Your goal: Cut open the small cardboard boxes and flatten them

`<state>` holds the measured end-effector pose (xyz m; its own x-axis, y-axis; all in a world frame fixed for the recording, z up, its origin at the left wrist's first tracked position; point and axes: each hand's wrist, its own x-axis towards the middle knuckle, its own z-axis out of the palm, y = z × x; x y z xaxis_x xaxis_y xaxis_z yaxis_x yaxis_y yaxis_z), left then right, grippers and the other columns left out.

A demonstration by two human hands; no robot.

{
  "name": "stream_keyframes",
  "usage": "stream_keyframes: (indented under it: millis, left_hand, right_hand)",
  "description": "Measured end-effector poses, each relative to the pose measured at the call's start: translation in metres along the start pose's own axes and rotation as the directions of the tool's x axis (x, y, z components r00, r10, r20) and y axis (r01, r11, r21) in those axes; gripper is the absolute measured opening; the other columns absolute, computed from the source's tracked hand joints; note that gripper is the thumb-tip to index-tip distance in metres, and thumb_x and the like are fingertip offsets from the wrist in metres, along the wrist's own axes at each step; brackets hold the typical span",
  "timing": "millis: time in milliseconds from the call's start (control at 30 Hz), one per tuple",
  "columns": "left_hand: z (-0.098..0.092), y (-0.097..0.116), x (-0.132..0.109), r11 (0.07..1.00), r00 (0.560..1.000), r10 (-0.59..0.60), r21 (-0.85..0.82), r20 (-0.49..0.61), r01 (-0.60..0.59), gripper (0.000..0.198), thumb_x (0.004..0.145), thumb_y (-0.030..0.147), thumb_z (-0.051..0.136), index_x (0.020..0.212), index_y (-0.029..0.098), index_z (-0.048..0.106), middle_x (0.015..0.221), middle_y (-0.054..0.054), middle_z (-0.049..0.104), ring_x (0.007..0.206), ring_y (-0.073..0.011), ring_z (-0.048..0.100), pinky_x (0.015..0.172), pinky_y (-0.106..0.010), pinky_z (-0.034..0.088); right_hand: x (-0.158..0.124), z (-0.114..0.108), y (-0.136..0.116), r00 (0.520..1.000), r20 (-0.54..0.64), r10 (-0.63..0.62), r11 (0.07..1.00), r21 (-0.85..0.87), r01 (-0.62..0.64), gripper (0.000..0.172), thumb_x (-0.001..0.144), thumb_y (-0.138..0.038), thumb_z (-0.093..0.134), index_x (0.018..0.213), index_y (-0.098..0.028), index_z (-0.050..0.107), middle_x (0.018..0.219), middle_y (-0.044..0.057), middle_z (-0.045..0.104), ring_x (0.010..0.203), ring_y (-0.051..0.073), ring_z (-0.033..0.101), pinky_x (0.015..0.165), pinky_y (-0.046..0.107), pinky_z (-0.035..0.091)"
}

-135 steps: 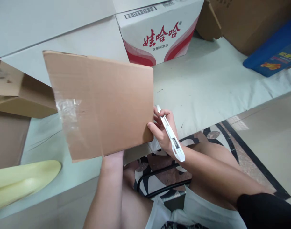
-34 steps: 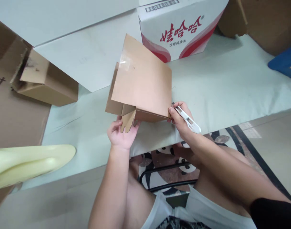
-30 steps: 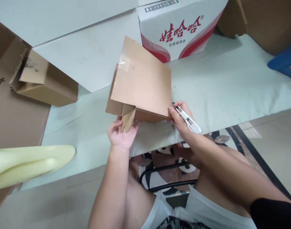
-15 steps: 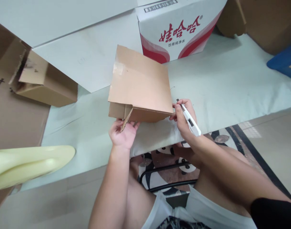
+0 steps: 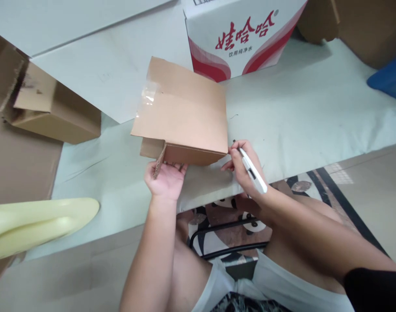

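Observation:
A brown cardboard box (image 5: 188, 108) is tilted above the cloth in front of me, with clear tape shining on its left side and flaps open at the left. My left hand (image 5: 165, 180) grips the box from below at its near left corner, thumb against a small flap (image 5: 159, 160); some fingers are hidden under the box. In my right hand (image 5: 245, 162) is a white utility knife (image 5: 252, 171), held like a pen with its dark tip pointing away from me. That hand is close to the box's near right corner; whether it touches the box I cannot tell.
A pale green cloth (image 5: 292, 112) covers the table. Behind stand a white carton (image 5: 110, 73) and a red-and-white carton (image 5: 243, 47). Another brown box (image 5: 61, 108) sits at left, above a pale yellow curved object (image 5: 55, 221). Something blue (image 5: 389, 80) lies at far right.
The cardboard box has shifted a little left and turned slightly in my left hand. My right hand has moved slightly left and down with the knife. The view has also shifted slightly.

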<state>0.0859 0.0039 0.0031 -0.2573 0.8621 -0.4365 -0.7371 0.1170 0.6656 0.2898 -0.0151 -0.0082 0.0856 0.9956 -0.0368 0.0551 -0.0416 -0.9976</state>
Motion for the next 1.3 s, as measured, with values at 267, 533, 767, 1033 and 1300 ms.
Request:
stream_keyframes:
  millis: [267,533,767,1033,1300]
  left_hand:
    - [-0.0011,-0.0010,0.0026,0.999,0.999,-0.019,-0.034,-0.035,0.018,0.026,0.071,0.047,0.064,0.086,0.025,0.063,0.089,-0.005,0.068,0.088,-0.0232,0.066,0.088,-0.041,0.053]
    - [-0.0011,0.0003,0.0035,1.000,1.000,-0.013,-0.006,-0.028,0.013,0.027,0.071,0.047,0.065,0.088,0.026,0.064,0.090,-0.006,0.068,0.092,-0.0240,0.067,0.090,-0.041,0.053]
    - [0.0018,0.0006,0.0023,1.000,0.999,-0.014,-0.027,-0.048,0.013,0.025,0.070,0.047,0.064,0.082,0.025,0.062,0.085,-0.005,0.067,0.088,-0.0232,0.066,0.086,-0.039,0.053]
    - [-0.0021,0.0002,0.0063,1.000,1.000,0.011,0.004,-0.017,-0.011,0.029,0.070,0.050,0.067,0.075,0.024,0.057,0.078,-0.004,0.061,0.088,-0.0237,0.066,0.087,-0.040,0.054]
    - [-0.0022,0.0013,0.0055,1.000,1.000,0.000,0.008,-0.012,0.000,0.028,0.067,0.049,0.067,0.077,0.025,0.057,0.076,-0.002,0.058,0.085,-0.0226,0.065,0.085,-0.039,0.053]
  right_hand:
    - [-0.0084,0.0090,-0.0056,0.993,0.110,0.052,0.998,-0.051,-0.046,0.032,0.097,-0.058,0.046,0.097,-0.026,0.041,0.074,-0.006,0.054,0.059,0.018,0.073,0.055,0.030,0.045]
    - [-0.0047,0.0052,-0.0032,0.990,0.130,0.062,0.998,-0.004,-0.062,0.040,0.095,-0.064,0.047,0.097,-0.025,0.040,0.082,-0.005,0.053,0.059,0.015,0.073,0.054,0.029,0.043]
    - [-0.0044,0.0038,-0.0035,0.988,0.142,0.057,0.998,0.022,-0.061,0.043,0.094,-0.067,0.049,0.097,-0.025,0.041,0.084,-0.006,0.053,0.058,0.015,0.073,0.055,0.029,0.042]
    - [-0.0025,0.0030,-0.0010,0.988,0.145,0.051,0.999,0.009,-0.052,0.035,0.097,-0.060,0.048,0.097,-0.026,0.042,0.085,-0.004,0.054,0.060,0.015,0.070,0.054,0.029,0.041]
    - [-0.0019,0.0027,0.0006,0.987,0.153,0.042,0.998,0.029,-0.047,0.038,0.095,-0.062,0.048,0.097,-0.025,0.042,0.089,-0.003,0.055,0.056,0.012,0.067,0.055,0.028,0.041]
